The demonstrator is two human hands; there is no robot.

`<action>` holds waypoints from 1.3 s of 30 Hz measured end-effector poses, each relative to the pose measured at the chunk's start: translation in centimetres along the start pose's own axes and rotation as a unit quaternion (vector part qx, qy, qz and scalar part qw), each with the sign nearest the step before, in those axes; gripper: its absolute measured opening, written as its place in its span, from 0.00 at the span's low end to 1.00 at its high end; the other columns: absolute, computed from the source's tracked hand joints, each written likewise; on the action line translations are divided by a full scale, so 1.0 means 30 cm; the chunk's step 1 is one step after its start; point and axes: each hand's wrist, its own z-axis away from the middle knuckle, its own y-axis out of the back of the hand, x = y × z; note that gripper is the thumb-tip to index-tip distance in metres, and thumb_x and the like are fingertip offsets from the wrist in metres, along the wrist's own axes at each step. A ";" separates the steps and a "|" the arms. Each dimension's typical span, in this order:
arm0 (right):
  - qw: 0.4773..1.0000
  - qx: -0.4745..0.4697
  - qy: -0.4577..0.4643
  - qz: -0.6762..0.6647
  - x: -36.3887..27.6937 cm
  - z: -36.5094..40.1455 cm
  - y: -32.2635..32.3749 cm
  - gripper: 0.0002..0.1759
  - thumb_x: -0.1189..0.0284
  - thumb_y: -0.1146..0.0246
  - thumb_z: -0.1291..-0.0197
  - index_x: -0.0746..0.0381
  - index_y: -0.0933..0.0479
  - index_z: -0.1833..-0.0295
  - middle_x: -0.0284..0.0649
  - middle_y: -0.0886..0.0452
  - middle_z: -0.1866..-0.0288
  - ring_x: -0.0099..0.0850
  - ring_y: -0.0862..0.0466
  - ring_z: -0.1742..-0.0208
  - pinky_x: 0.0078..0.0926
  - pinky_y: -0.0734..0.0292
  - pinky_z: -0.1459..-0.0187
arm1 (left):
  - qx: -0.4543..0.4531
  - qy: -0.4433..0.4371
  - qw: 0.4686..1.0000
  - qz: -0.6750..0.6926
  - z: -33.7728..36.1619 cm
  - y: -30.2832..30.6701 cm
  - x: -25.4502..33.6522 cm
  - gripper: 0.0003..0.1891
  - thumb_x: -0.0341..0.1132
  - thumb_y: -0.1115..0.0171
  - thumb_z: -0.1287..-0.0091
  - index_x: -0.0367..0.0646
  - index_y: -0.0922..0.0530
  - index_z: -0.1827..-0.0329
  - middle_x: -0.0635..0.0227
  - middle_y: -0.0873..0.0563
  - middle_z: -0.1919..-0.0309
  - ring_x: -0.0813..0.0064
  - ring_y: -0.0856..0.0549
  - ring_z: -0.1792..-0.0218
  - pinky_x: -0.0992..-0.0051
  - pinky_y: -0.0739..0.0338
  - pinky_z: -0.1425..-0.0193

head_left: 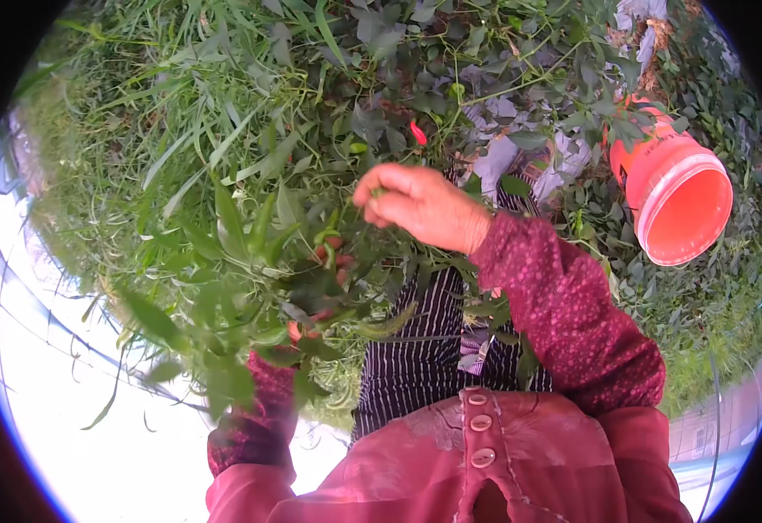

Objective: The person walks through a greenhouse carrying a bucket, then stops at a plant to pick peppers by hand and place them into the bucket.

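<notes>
My right hand (420,205) is raised at the middle of the view, its fingers curled together around a small green thing that I cannot make out. Lower and to its left, my left hand (336,260) is among the leaves of a green plant (250,253), mostly hidden by them; only parts of its fingers and wrist show. A green pepper (387,325) hangs below the leaves. Just above my right hand, a red pepper (418,132) shows against the foliage.
A red bucket (684,206) lies tilted at the right, its open mouth toward me. Tall grass (180,96) and leafy plants surround the spot. Grey plastic sheeting (496,157) shows between the plants. My striped trousers are below my hands.
</notes>
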 end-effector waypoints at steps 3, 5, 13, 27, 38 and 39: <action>0.999 0.032 -0.021 0.037 0.048 0.011 -0.024 0.10 0.70 0.47 0.42 0.62 0.27 0.57 0.34 0.21 0.68 0.22 0.22 0.64 0.22 0.27 0.58 | 0.105 -0.159 0.981 0.042 -0.005 -0.049 -0.078 0.36 0.44 0.37 0.44 0.36 0.40 0.36 0.66 0.31 0.43 0.69 0.26 0.47 0.77 0.30 0.45; 0.988 0.060 -0.002 0.142 0.085 0.003 -0.034 0.09 0.68 0.43 0.44 0.58 0.26 0.58 0.38 0.21 0.68 0.29 0.20 0.65 0.27 0.26 0.59 | 0.115 -0.141 0.983 0.013 -0.006 0.033 -0.136 0.35 0.44 0.38 0.42 0.37 0.40 0.36 0.65 0.31 0.43 0.68 0.26 0.47 0.76 0.30 0.44; 0.930 -0.061 -0.032 0.362 0.200 -0.129 -0.152 0.19 0.71 0.44 0.48 0.50 0.27 0.47 0.41 0.25 0.56 0.40 0.24 0.51 0.38 0.29 0.50 | 0.068 -0.048 0.984 -0.156 0.005 0.013 -0.133 0.28 0.39 0.44 0.36 0.40 0.39 0.35 0.60 0.30 0.41 0.69 0.26 0.44 0.72 0.29 0.41; 0.870 -0.188 -0.048 0.453 0.003 -0.061 -0.156 0.13 0.60 0.42 0.51 0.58 0.20 0.69 0.43 0.21 0.70 0.39 0.19 0.67 0.34 0.24 0.63 | 0.023 -0.015 0.898 -0.439 -0.095 0.253 -0.197 0.22 0.28 0.43 0.40 0.40 0.31 0.41 0.68 0.20 0.55 0.81 0.23 0.58 0.78 0.26 0.58; 0.991 -0.099 -0.088 -0.023 -0.056 0.046 -0.044 0.12 0.68 0.47 0.45 0.59 0.25 0.57 0.35 0.21 0.68 0.25 0.20 0.66 0.29 0.25 0.61 | 0.039 -0.055 0.983 -0.170 -0.018 0.034 -0.086 0.36 0.52 0.38 0.45 0.41 0.36 0.37 0.59 0.24 0.48 0.70 0.23 0.50 0.73 0.28 0.47; 0.992 -0.101 0.011 0.077 -0.060 0.046 -0.069 0.12 0.66 0.46 0.45 0.58 0.25 0.56 0.36 0.22 0.65 0.28 0.21 0.63 0.32 0.26 0.58 | 0.050 -0.056 0.983 -0.169 -0.009 0.025 -0.074 0.35 0.51 0.40 0.44 0.41 0.36 0.37 0.60 0.24 0.48 0.70 0.23 0.50 0.72 0.27 0.47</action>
